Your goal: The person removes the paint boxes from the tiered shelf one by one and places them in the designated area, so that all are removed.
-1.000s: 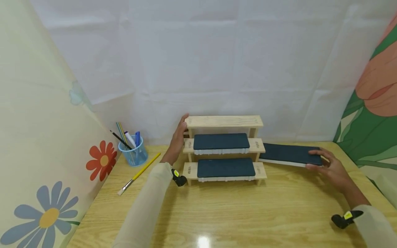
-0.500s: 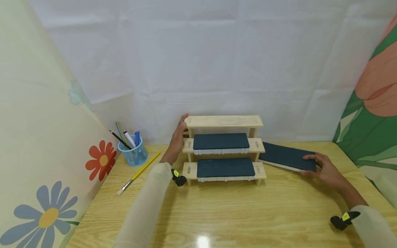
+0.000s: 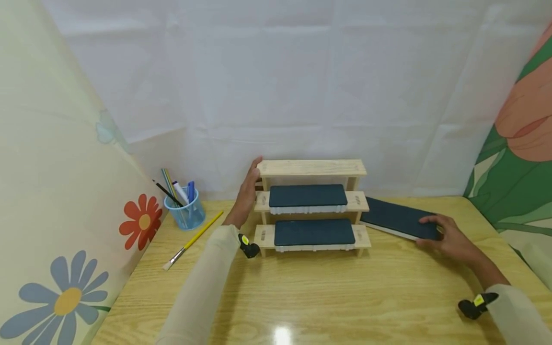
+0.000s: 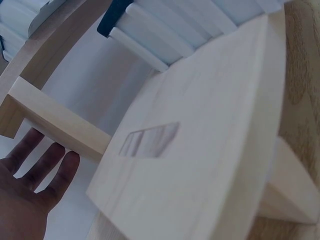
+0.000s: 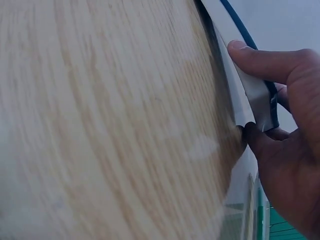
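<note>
A pale wooden three-step display stand (image 3: pixel 312 167) stands near the back of the table. Flat white cases with dark blue lids lie on its middle step and on its bottom step: the middle case (image 3: pixel 308 195) and the lower case (image 3: pixel 315 232). My left hand (image 3: pixel 247 194) is at the stand's left side; in the left wrist view its fingers (image 4: pixel 62 172) are extended against an upright. To the right, my right hand (image 3: pixel 453 239) pinches the near right end of a longer dark-blue-lidded case (image 3: pixel 396 216). The far left end of that case is hidden behind the stand.
A light blue mesh pen cup (image 3: pixel 189 215) with pencils and markers stands at the back left. Beside it lies a yellow-handled paintbrush (image 3: pixel 198 237). White cloth (image 3: pixel 302 86) hangs behind the wooden table (image 3: pixel 323 297), and flower-printed panels flank it.
My right hand has moved slightly left and toward me, turning the near end of the long case with it. My left hand stays at the stand.
</note>
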A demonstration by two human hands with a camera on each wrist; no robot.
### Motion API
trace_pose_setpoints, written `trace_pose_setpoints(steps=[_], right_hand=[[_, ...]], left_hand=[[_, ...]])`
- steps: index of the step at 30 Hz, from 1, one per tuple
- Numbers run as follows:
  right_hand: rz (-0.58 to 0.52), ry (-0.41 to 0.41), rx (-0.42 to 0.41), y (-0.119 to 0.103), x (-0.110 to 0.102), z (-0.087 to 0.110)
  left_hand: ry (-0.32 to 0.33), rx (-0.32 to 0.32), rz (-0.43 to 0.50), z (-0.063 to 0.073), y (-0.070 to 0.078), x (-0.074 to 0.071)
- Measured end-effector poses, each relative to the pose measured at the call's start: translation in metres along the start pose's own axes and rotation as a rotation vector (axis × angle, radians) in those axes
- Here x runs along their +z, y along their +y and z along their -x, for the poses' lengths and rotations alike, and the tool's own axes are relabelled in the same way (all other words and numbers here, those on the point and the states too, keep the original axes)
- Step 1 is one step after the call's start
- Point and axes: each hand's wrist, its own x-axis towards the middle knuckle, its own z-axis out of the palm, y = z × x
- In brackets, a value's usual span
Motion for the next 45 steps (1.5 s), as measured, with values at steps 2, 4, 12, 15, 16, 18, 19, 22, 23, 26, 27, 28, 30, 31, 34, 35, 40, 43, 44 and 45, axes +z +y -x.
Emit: trace_pose_setpoints(steps=[2, 4, 12, 15, 16, 18, 19, 22, 23, 26, 27, 28, 30, 31, 34, 35, 40, 43, 44, 45], right_hand=[[0.002, -0.003, 0.003, 0.0, 0.0, -0.001], [0.009, -0.004, 0.014, 0.0, 0.001, -0.002], [0.09, 0.032, -0.002, 0.0, 0.001, -0.001], [0.127, 0.027, -0.006, -0.001, -0.001, -0.003], [0.138, 0.023, -0.007, -0.002, -0.002, -0.004], [0.16, 0.015, -0.009, -0.002, -0.004, -0.005], [0.167, 0.01, -0.009, -0.003, -0.004, -0.005], [0.174, -0.004, -0.009, -0.006, -0.006, -0.007], [0.176, -0.007, -0.011, -0.006, -0.007, -0.007], [0.175, -0.011, -0.01, -0.007, -0.007, -0.008], [0.172, -0.01, -0.008, -0.008, -0.007, -0.008], [0.166, -0.01, -0.007, -0.008, -0.007, -0.008], [0.169, -0.007, -0.003, -0.008, -0.006, -0.009], [0.171, -0.007, -0.001, -0.008, -0.005, -0.009], [0.173, -0.003, -0.003, -0.007, -0.004, -0.008], [0.176, -0.001, -0.004, -0.006, -0.003, -0.008], [0.145, 0.013, -0.005, -0.004, 0.001, -0.005], [0.127, 0.002, -0.01, -0.001, 0.004, 0.001], [0.125, -0.002, -0.009, 0.0, 0.005, 0.003], [0.118, -0.009, -0.008, 0.001, 0.006, 0.005]], left_hand=[[0.0, 0.001, -0.002, -0.001, 0.0, 0.0], [0.0, 0.0, -0.003, -0.001, -0.001, -0.001], [-0.005, 0.0, 0.0, -0.003, 0.0, 0.0], [-0.007, 0.0, 0.003, -0.004, 0.001, 0.0], [-0.007, 0.001, 0.002, -0.005, 0.001, 0.0], [-0.009, 0.001, 0.0, -0.005, 0.001, 0.0], [-0.009, -0.001, -0.002, -0.005, 0.001, 0.0], [-0.011, -0.005, -0.007, -0.006, 0.001, 0.0], [-0.01, -0.007, -0.007, -0.006, 0.0, 0.0], [-0.004, -0.006, 0.001, -0.009, -0.004, 0.0], [0.0, -0.005, 0.005, -0.011, -0.007, 0.0], [0.006, -0.003, 0.007, -0.013, -0.011, 0.0], [0.018, 0.002, 0.004, -0.016, -0.018, 0.0], [0.024, 0.005, 0.0, -0.018, -0.022, 0.0], [0.039, 0.013, -0.017, -0.02, -0.027, 0.001], [0.038, 0.016, -0.023, -0.021, -0.028, 0.001], [0.007, 0.011, -0.018, -0.018, -0.026, -0.005], [-0.003, -0.035, 0.003, -0.011, -0.027, -0.01], [-0.002, -0.051, 0.008, -0.007, -0.027, -0.012], [0.0, -0.065, 0.008, -0.003, -0.029, -0.012]])
